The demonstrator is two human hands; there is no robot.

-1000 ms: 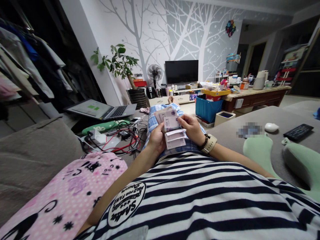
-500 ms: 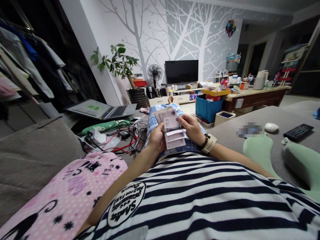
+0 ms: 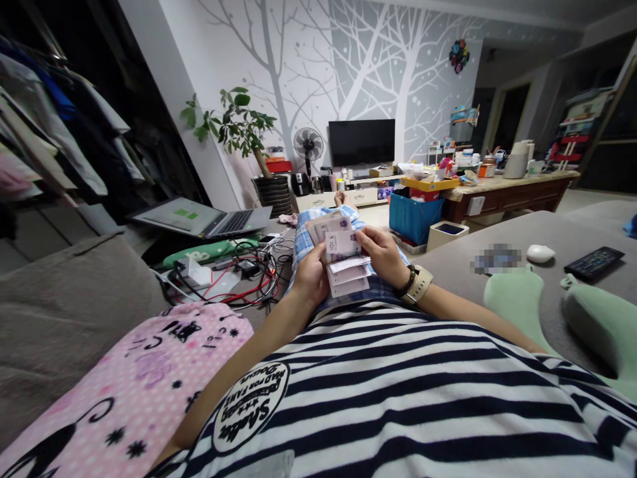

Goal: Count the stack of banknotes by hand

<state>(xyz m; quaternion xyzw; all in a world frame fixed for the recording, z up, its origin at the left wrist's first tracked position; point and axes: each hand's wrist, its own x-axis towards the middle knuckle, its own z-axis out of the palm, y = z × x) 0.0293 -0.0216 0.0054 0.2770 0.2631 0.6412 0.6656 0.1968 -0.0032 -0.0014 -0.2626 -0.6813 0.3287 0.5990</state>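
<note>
In the head view, fanned notes [image 3: 343,247] over the lap [image 3: 301,239] — gripped along the left edge by the left hand [image 3: 312,275], thumb on top. At the right edge, pinched by the closed fingers of the right hand [image 3: 383,254]; on the sofa [image 3: 450,267] at right, mouse [image 3: 540,253] and remote [image 3: 594,263] — at left, laptop [image 3: 239,222].

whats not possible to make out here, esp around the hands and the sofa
All in the head view:
Number of notes: they overlap one another.
Left hand: most fingertips are hidden behind the notes.
Right hand: some fingers are hidden by the hand itself.
Item by the mouse: blurred by pixelation.
Laptop: screen text too small to read.
Blue thing: cut off by the right edge.
</note>
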